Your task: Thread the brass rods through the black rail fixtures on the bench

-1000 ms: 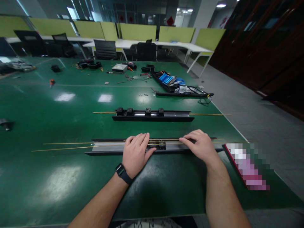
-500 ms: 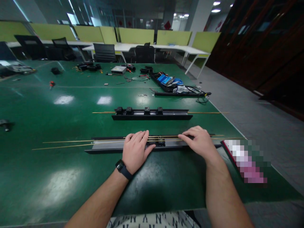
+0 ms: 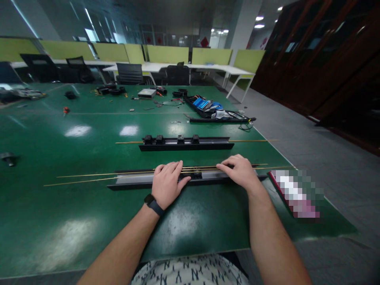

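Observation:
A long black-edged channel [image 3: 133, 179] with a grey inner face lies across the table before me. Thin brass rods [image 3: 86, 175] run along it and stick out past both ends. My left hand [image 3: 166, 183], wearing a dark watch, lies over the channel and rods, fingers stretched out and thumb apart. Between its thumb and fingers and just to the right, a black block [image 3: 197, 173] sits in the channel under the rods. My right hand [image 3: 240, 172] is closed in a pinch at a rod above the channel's right part; its lower fingers are partly hidden.
Farther back lies a second channel [image 3: 187, 147] with several black blocks and brass rods. A pixelated pink-and-white item [image 3: 293, 194] is at right. Behind are a black tray [image 3: 196, 107] with blue items, a grey box [image 3: 147, 93] and scattered small parts.
The view has shifted slightly, so the scene sits a little differently in the picture. Both hands keep nearly the same places on the channel and rods.

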`<move>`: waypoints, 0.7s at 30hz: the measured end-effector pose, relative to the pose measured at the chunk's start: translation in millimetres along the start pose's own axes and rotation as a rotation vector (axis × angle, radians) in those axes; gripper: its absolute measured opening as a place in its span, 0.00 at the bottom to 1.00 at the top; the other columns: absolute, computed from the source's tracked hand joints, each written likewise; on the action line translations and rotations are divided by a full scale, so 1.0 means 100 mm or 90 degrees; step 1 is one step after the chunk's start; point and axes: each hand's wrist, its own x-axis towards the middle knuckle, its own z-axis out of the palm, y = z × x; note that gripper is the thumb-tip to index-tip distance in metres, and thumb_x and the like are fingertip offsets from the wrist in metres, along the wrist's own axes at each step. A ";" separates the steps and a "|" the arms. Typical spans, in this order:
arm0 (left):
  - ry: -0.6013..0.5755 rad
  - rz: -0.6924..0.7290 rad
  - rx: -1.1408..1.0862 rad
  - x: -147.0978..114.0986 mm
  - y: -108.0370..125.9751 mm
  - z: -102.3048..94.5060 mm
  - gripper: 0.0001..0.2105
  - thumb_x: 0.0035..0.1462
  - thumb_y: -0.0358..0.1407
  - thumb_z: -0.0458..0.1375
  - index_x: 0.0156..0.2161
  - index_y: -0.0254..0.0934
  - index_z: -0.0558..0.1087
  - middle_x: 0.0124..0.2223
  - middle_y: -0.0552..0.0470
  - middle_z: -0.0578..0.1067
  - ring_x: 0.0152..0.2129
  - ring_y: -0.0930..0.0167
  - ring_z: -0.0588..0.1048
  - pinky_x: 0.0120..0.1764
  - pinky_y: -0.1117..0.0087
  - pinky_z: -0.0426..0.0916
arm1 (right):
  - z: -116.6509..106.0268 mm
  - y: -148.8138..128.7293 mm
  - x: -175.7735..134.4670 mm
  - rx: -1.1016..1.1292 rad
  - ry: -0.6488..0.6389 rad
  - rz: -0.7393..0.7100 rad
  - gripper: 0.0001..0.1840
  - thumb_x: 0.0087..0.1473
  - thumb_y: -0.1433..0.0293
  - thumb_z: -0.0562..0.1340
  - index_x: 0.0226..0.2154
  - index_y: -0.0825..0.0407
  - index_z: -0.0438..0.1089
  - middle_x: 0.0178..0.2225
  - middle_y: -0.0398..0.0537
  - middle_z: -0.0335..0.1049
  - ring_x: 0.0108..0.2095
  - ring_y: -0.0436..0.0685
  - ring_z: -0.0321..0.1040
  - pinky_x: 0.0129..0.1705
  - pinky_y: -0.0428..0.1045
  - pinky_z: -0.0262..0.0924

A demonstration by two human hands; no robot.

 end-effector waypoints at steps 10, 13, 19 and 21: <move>0.000 -0.002 -0.007 0.00 -0.01 0.01 0.25 0.66 0.50 0.57 0.61 0.38 0.70 0.57 0.41 0.78 0.53 0.59 0.75 0.54 0.54 0.62 | -0.01 0.00 0.01 -0.011 -0.003 -0.008 0.17 0.59 0.52 0.64 0.29 0.44 0.81 0.34 0.47 0.81 0.40 0.61 0.71 0.44 0.56 0.61; -0.003 -0.004 -0.008 0.00 0.00 0.00 0.25 0.67 0.50 0.56 0.62 0.38 0.70 0.57 0.40 0.78 0.53 0.58 0.75 0.54 0.54 0.63 | -0.02 -0.01 0.01 -0.019 -0.010 -0.006 0.19 0.59 0.51 0.63 0.29 0.44 0.81 0.34 0.47 0.81 0.41 0.61 0.71 0.44 0.57 0.60; 0.004 -0.001 -0.012 0.01 -0.01 -0.01 0.24 0.66 0.50 0.57 0.61 0.38 0.71 0.56 0.40 0.78 0.53 0.59 0.76 0.54 0.54 0.63 | -0.02 -0.01 0.02 -0.023 -0.017 -0.006 0.18 0.59 0.51 0.63 0.29 0.44 0.81 0.35 0.47 0.81 0.41 0.62 0.71 0.44 0.56 0.61; 0.005 -0.001 -0.014 0.01 -0.01 -0.01 0.24 0.66 0.50 0.57 0.61 0.38 0.71 0.56 0.40 0.78 0.53 0.59 0.76 0.54 0.54 0.63 | -0.02 -0.01 0.02 -0.021 -0.014 -0.004 0.18 0.59 0.51 0.63 0.29 0.44 0.81 0.35 0.47 0.81 0.41 0.61 0.70 0.44 0.56 0.61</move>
